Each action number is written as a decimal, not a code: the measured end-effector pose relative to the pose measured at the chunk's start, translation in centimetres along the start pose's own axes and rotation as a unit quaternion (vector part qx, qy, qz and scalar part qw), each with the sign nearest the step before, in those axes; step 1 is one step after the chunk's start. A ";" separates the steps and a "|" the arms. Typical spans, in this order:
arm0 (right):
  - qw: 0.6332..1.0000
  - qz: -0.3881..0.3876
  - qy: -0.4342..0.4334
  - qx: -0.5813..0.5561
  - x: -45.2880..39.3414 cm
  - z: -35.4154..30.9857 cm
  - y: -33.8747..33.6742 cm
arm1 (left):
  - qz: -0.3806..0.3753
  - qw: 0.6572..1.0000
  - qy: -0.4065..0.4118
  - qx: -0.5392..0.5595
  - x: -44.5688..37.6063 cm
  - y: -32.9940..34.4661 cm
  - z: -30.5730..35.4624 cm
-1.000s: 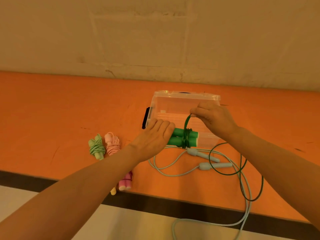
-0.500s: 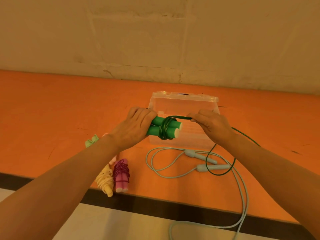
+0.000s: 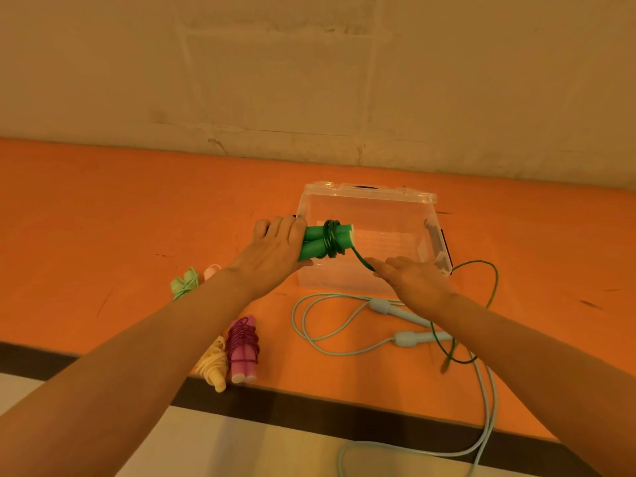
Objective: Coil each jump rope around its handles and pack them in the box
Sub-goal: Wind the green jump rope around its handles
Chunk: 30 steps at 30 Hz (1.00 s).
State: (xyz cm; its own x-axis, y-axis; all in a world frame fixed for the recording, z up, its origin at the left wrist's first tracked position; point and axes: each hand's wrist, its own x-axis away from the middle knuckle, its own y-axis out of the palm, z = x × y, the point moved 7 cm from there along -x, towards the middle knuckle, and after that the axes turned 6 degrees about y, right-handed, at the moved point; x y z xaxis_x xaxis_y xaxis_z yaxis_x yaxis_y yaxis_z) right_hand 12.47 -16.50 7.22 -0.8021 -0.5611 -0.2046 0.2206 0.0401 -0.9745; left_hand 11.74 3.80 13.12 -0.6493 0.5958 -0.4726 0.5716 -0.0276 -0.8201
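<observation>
Left of my left fingers, coiled ropes lie on the worktop (image 3: 103,215): light green bundle (image 3: 185,283), cream bundle (image 3: 214,364), magenta bundle (image 3: 243,346). My left hand (image 3: 275,249) grips the green handles (image 3: 320,244), fingers curled round their left end; long axis runs left-right, free end toward my right hand, in front of the clear box (image 3: 370,197). Green cord (image 3: 361,261) runs taut from the coil down-right to my right hand (image 3: 413,282), the nearer one for the next wrap. Looks like a pinch on the cord, but those fingertips are hidden. Pale blue rope (image 3: 344,352) lies uncoiled below my right fingers. Versus half a second ago: the right hand dropped from level with the handles to below them, cord now slanting down.
</observation>
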 end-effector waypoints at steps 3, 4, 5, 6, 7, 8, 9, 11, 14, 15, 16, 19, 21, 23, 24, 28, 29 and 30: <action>0.998 -0.047 0.049 0.019 -0.3 0.0 0.6 | 0.020 1.000 0.017 0.013 -0.1 -0.3 0.6; 0.997 -0.047 0.055 0.030 -0.4 0.0 0.6 | 0.026 0.999 0.025 0.014 -0.1 -0.4 0.8; 0.996 -0.053 0.059 0.040 -0.3 0.2 0.9 | 0.029 0.999 0.033 0.014 -0.1 -0.5 0.9; 0.996 -0.059 0.060 0.038 -0.2 0.3 0.9 | 0.029 0.999 0.040 0.014 -0.1 -0.3 1.1; 0.996 -0.060 0.059 0.029 0.0 0.3 1.0 | 0.027 0.999 0.045 0.011 0.0 -0.3 1.2; 0.996 -0.061 0.058 0.022 0.2 0.3 1.1 | 0.024 0.999 0.047 0.005 0.0 -0.2 1.3; 0.996 -0.064 0.062 0.012 0.4 0.2 1.2 | 0.022 0.999 0.046 -0.004 0.0 -0.1 1.3; 0.997 -0.058 0.056 0.006 0.8 0.4 1.2 | 0.021 0.999 0.041 -0.028 0.0 -0.2 1.4; 0.997 -0.061 0.039 0.029 1.1 0.2 1.4 | 0.024 0.998 0.028 -0.054 -0.1 -0.2 1.6; 0.998 -0.048 0.037 0.032 1.1 -0.2 1.0 | 0.025 0.998 0.021 -0.056 -0.2 -0.2 1.6; 0.998 -0.056 0.039 0.019 1.1 -0.6 0.9 | 0.025 0.998 0.012 -0.060 -0.3 -0.2 1.5; 0.996 -0.079 0.045 -0.016 1.1 -2.2 1.4 | 0.019 0.997 -0.015 -0.079 -0.4 -0.2 1.1; 0.994 -0.098 0.054 0.003 0.8 -2.8 1.9 | 0.009 0.995 -0.030 -0.095 -0.3 0.1 0.9; 0.999 -0.039 0.013 0.018 0.9 -3.6 1.4 | 0.002 0.993 -0.045 -0.111 0.0 0.4 0.8; 0.999 -0.011 -0.014 0.031 1.0 -4.2 1.2 | -0.002 0.991 -0.052 -0.122 0.1 0.5 0.7; 0.994 0.083 -0.050 0.043 0.8 -5.5 -0.1 | -0.023 0.980 -0.096 -0.172 0.4 1.1 -0.1; 0.991 0.110 -0.061 0.045 0.6 -5.6 -0.5 | -0.030 0.977 -0.105 -0.181 0.5 1.4 -0.3; 0.988 0.129 -0.068 0.053 0.6 -5.6 -0.6 | -0.037 0.975 -0.113 -0.189 0.5 1.6 -0.4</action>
State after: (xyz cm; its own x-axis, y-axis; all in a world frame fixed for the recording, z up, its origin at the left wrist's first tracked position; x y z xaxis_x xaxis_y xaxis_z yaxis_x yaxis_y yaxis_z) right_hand 8.76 -12.28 7.20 -0.6304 -0.6499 -0.4245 0.4711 0.1143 -0.8746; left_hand 12.58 4.35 11.71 -0.7657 0.3914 -0.5103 0.6348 0.3324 -0.6975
